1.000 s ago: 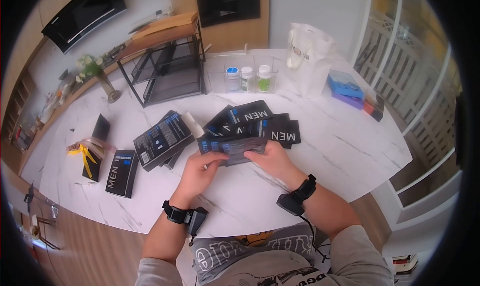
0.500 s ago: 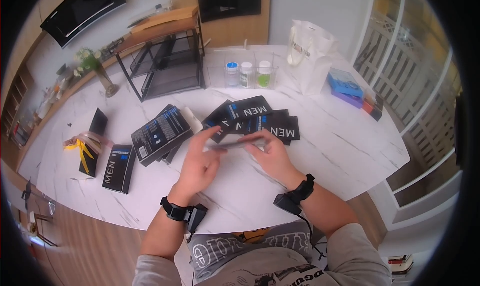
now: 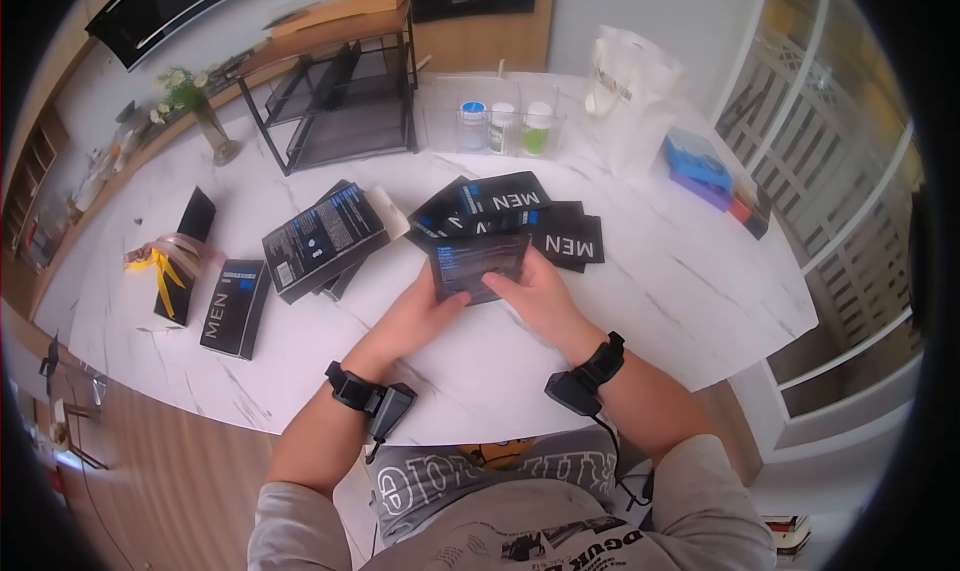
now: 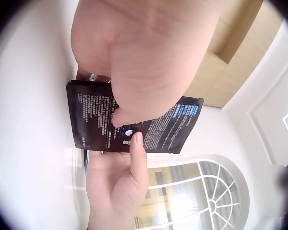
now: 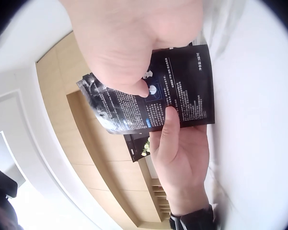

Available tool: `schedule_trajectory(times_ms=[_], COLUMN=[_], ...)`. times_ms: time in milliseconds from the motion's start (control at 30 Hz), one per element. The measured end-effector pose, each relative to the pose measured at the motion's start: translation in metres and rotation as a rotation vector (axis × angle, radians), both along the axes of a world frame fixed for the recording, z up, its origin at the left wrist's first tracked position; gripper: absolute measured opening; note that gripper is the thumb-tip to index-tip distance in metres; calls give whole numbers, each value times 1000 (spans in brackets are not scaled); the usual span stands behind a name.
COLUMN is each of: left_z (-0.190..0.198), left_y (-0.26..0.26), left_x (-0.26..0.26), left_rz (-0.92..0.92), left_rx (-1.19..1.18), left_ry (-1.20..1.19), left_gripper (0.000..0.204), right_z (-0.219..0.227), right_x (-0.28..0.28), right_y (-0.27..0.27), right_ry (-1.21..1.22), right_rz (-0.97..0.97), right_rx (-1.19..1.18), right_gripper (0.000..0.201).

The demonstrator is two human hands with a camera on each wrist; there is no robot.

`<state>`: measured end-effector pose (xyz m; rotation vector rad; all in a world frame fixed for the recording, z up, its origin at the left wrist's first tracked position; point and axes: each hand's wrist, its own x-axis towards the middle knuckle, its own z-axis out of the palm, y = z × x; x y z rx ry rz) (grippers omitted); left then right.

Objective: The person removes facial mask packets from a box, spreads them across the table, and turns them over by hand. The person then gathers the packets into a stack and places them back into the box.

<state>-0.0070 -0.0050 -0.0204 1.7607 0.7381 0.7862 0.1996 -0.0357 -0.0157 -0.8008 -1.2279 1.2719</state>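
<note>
Both hands hold a black flat sachet (image 3: 482,261) printed with small white and blue text, its back face turned up towards the head camera. The left hand (image 3: 415,311) grips its left side, thumb across the lower part of the face. From the other side the right hand (image 3: 548,296) pinches it, thumb on the printed face and fingers behind. In the left wrist view both thumbs press on the sachet (image 4: 96,112) near its middle; the right wrist view shows the sachet (image 5: 192,86) slightly bent. Just beyond it lies a fanned pile of black MEN sachets (image 3: 510,193).
Left of the hands lie an opened black box (image 3: 325,239), a MEN box (image 3: 235,311) and a black box with yellow ribbon (image 3: 180,256). Behind stand a mesh rack (image 3: 350,121), a clear organiser with bottles (image 3: 535,129), a white bag (image 3: 635,101) and blue and purple boxes (image 3: 695,166).
The sachet was tilted almost edge-on half a second ago, with the left fingers raised; now its printed face shows again and the left hand grips its side. The head view has shifted slightly.
</note>
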Motion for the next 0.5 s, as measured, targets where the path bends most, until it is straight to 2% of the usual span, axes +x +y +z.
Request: schedule_trajectory(times_ms=[67, 167, 267, 333, 367, 400, 433, 467, 500], left_z=[-2, 7, 5, 27, 36, 35, 30, 22, 17], left_y=[4, 0, 6, -2, -4, -1, 0, 1, 2], left_x=[-4, -6, -14, -10, -8, -9, -10, -12, -13], left_rz=[-30, -68, -240, -313, -346, -298, -338, -377, -415], left_rx=[-12, -170, -209, -632, -840, -874, -810, -747, -684], left_ry=[38, -10, 58, -348, -555, -531, -488, -448, -407], left_gripper=[53, 53, 55, 58, 60, 61, 59, 56, 54], right_z=[-4, 2, 8, 15, 12, 13, 13, 11, 13], right_x=[1, 3, 5, 7, 14, 23, 27, 25, 24], right_y=[0, -3, -3, -4, -2, -1, 0, -3, -4], right_ry=[2, 64, 131, 183, 163, 142, 121, 66, 99], right_rz=[-4, 27, 26, -15, 68, 151, 232, 151, 249], right_rx=[23, -1, -8, -61, -42, -20, 2, -107, -48], right_gripper=[30, 28, 27, 22, 21, 19, 19, 19, 20])
